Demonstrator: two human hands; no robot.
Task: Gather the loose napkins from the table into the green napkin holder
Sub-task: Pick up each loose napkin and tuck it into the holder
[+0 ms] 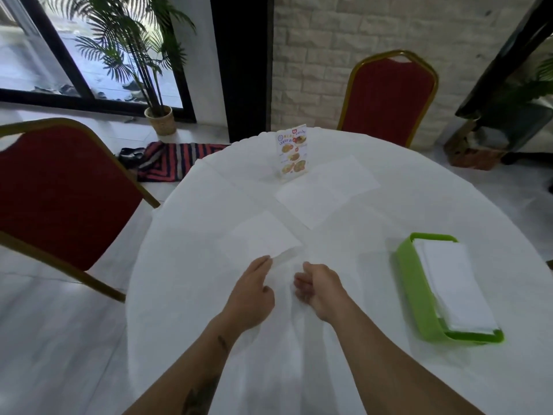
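Both hands are out over a round table with a white cloth (191, 295). The left hand (250, 298) has its thumb and first finger pinching the near edge of a loose napkin (260, 236), and that edge is lifted a bit off the cloth while the rest lies flat. The right hand (318, 290) sits just beside it, fingers loosely curled in, holding nothing as far as I can see, though white on white makes it hard to be sure.

Two more napkins are further out: one in the middle of the table (311, 202) and one behind it (348, 175), overlapping each other at a corner, I think. A little standing menu card (291, 152) is just beside them on the far side.

The green napkin holder (419, 295) is off to the right, well apart from the hands, with a neat stack of white napkins (454, 286) already in it.

Two red chairs with gold frames, one at the left (62, 193) and one across the table (389, 100). Potted palm (143, 55) by the window, striped mat (176, 160) on the floor.
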